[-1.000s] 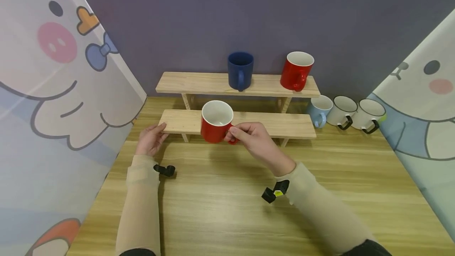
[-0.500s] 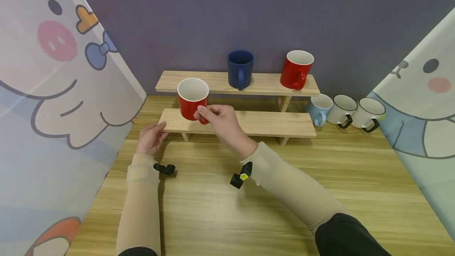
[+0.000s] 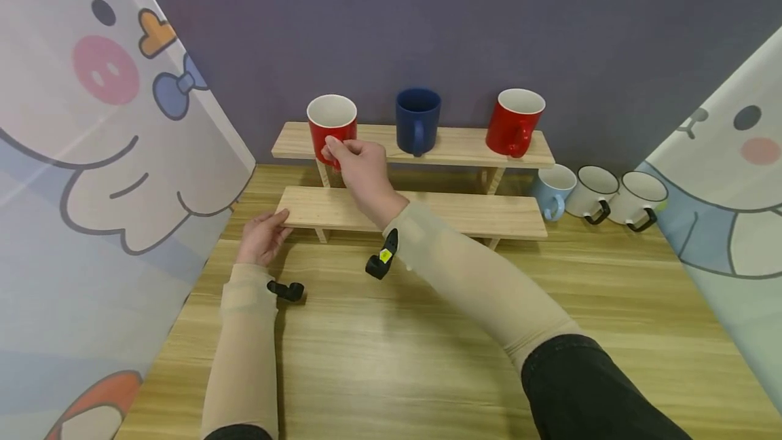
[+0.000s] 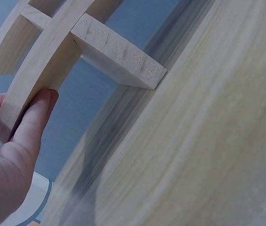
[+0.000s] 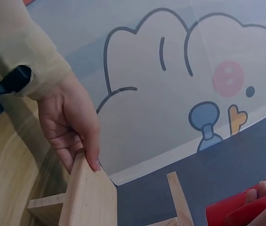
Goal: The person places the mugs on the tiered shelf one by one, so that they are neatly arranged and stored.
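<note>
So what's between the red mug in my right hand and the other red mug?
In the head view, the dark blue mug stands between the held red mug and the other red mug.

Right hand (image 3: 362,172) reached farther than left hand (image 3: 261,241)

The right arm (image 3: 482,290) slanted forward and leftward, thumb and curled fingers pinching at its end. The left arm (image 3: 241,358) ran almost straight ahead, its hand clasping with thumb above and fingers beneath. The wrists (image 3: 397,214) stood clearly apart.
</note>
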Tool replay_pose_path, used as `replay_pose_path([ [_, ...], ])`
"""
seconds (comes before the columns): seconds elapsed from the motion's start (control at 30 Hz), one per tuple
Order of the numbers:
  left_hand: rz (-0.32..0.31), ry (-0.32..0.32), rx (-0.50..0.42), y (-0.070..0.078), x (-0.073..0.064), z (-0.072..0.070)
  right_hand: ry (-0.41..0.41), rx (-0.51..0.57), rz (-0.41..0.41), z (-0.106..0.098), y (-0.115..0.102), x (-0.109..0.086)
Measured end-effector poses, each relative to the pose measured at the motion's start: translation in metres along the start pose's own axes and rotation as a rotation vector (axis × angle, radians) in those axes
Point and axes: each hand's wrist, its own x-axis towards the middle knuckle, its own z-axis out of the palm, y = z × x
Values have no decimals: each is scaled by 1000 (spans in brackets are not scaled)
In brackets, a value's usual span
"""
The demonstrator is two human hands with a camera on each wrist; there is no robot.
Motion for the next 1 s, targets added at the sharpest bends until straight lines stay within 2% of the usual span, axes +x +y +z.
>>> replay_pose_path([
  [0.13, -3, 6, 0, 0, 1, 0, 54, -2, -10, 10, -2, 12],
  [0.5, -5, 17, 16, 0, 2, -1, 173, 96, 36, 34, -4, 32],
  [0.67, -4, 9, -3, 1, 2, 1, 216, 141, 20, 40, -2, 42],
  [0.83, -2, 25, 0, 0, 3, 1, 240, 64, 44, 42, 4, 45],
  [1.0, 3, 27, -2, -1, 4, -1, 183, -6, 40, 40, 6, 45],
])
